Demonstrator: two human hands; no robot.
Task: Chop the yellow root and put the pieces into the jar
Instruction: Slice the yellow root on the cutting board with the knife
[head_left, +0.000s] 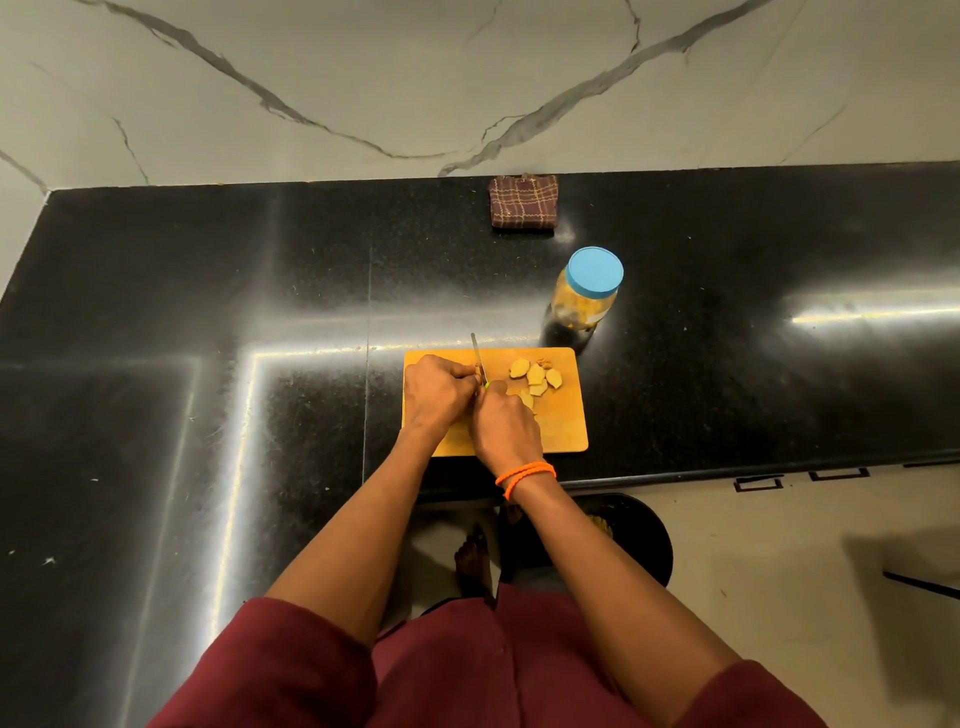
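Observation:
On the black counter lies a wooden cutting board (563, 431). My left hand (435, 395) holds a piece of yellow root down on the board's left part; the root is almost wholly hidden under the fingers. My right hand (504, 428) grips a knife (478, 358) whose blade points away from me, right beside the left fingers. Several cut yellow slices (537, 376) lie on the board's far right part. Behind the board stands a clear jar (584, 304) with yellow pieces inside and a blue lid (595, 270) on it.
A folded brown checked cloth (523, 201) lies at the back against the marble wall (467, 78). The counter's front edge (727, 474) runs just below the board. A dark round bin (628, 535) stands on the floor beneath, beside my foot.

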